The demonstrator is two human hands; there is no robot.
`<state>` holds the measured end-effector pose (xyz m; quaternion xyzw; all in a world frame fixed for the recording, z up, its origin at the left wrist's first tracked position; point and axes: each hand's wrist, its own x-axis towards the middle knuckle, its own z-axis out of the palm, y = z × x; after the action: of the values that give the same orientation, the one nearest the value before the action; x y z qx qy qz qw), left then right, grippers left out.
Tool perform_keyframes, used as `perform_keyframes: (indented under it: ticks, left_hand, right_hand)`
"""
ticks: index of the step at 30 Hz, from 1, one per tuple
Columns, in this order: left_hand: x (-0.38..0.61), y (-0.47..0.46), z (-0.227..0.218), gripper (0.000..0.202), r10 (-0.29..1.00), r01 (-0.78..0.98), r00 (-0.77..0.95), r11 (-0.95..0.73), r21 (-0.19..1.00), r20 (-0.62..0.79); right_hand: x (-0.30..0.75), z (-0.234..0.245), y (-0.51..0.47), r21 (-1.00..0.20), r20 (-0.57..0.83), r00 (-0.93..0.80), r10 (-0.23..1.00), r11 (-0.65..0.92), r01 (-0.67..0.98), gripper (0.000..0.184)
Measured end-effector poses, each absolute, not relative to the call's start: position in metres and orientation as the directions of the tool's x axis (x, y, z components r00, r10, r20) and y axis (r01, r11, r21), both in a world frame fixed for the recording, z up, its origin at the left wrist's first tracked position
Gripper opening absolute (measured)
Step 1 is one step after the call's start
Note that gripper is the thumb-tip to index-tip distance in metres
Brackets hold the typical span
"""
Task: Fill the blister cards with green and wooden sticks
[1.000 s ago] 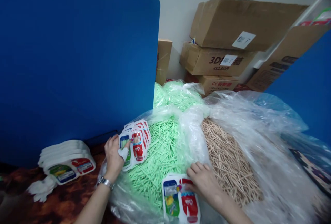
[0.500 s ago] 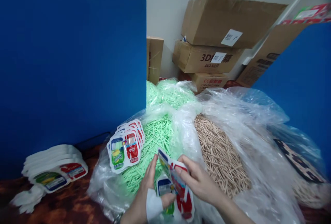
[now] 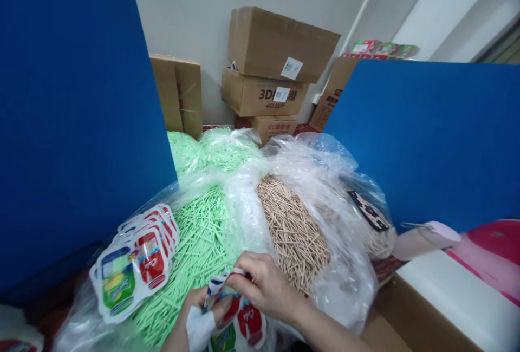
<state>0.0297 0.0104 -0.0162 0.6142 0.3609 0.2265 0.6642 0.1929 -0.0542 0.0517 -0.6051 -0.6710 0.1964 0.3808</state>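
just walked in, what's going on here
A person is handling a printed packet with both hands: the left grip, with a white wrap near the thumb, and the right grip pinch it between them. Another packet shows just below. A fanned pile of packets lies at the left edge of the green sticks. Brown sticks sit in clear plastic to the right, and boxes are stacked behind.

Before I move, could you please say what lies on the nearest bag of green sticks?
A fanned stack of packets lies at left. What's beneath is covered; whether the packet below the right hand rests on the bag is hidden.
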Motion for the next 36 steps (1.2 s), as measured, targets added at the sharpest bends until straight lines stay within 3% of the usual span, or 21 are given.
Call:
perform_keyframes:
  ticks: [3, 6, 9, 10, 12, 13, 17, 21, 28, 36]
  left_hand:
    - [0.036, 0.013, -0.019, 0.022, 0.706, 0.126, 0.681, 0.15, 0.981, -0.195]
    - [0.042, 0.013, -0.019, 0.026, 0.727, 0.098, 0.649, 0.216, 0.972, -0.227]
    - [0.044, 0.009, -0.024, 0.043, 0.783, 0.04, 0.559, 0.304, 0.952, -0.273]
    - [0.043, 0.008, -0.026, 0.048, 0.798, 0.023, 0.528, 0.328, 0.945, -0.29]
    - [0.041, 0.006, -0.031, 0.052, 0.81, 0.026, 0.485, 0.363, 0.931, -0.329]
    - [0.04, 0.005, -0.032, 0.052, 0.807, 0.043, 0.476, 0.375, 0.926, -0.349]
    - [0.042, 0.004, -0.034, 0.048, 0.771, 0.09, 0.509, 0.394, 0.915, -0.382]
    - [0.048, 0.0, -0.032, 0.05, 0.795, 0.057, 0.489, 0.382, 0.922, -0.36]
    - [0.048, -0.002, -0.033, 0.053, 0.791, 0.033, 0.508, 0.376, 0.926, -0.34]
    - [0.05, -0.003, -0.024, 0.044, 0.779, 0.052, 0.532, 0.36, 0.931, -0.331]
  right_hand:
    - [0.196, 0.055, -0.062, -0.682, 0.28, -0.049, 0.959, 0.234, 0.693, 0.019]
    - [0.216, 0.055, -0.068, -0.752, 0.218, -0.078, 0.973, 0.218, 0.621, 0.02]
    - [0.263, 0.047, -0.075, -0.752, 0.119, 0.144, 0.982, -0.005, 0.659, 0.027]
    - [0.282, 0.043, -0.079, -0.665, 0.071, 0.247, 0.966, -0.139, 0.734, 0.027]
    - [0.318, 0.033, -0.087, -0.255, -0.103, 0.389, 0.916, -0.402, 0.879, 0.029]
    - [0.333, 0.028, -0.091, -0.169, -0.154, 0.413, 0.897, -0.436, 0.884, 0.025]
    - [0.353, 0.002, -0.1, 0.017, -0.258, 0.458, 0.851, -0.47, 0.882, 0.021]
    - [0.341, -0.025, -0.088, 0.161, -0.247, 0.519, 0.818, -0.494, 0.855, 0.024]
    - [0.332, -0.039, -0.078, 0.282, -0.136, 0.55, 0.824, -0.5, 0.819, 0.03]
    - [0.34, -0.041, -0.086, 0.27, -0.115, 0.54, 0.834, -0.497, 0.825, 0.027]
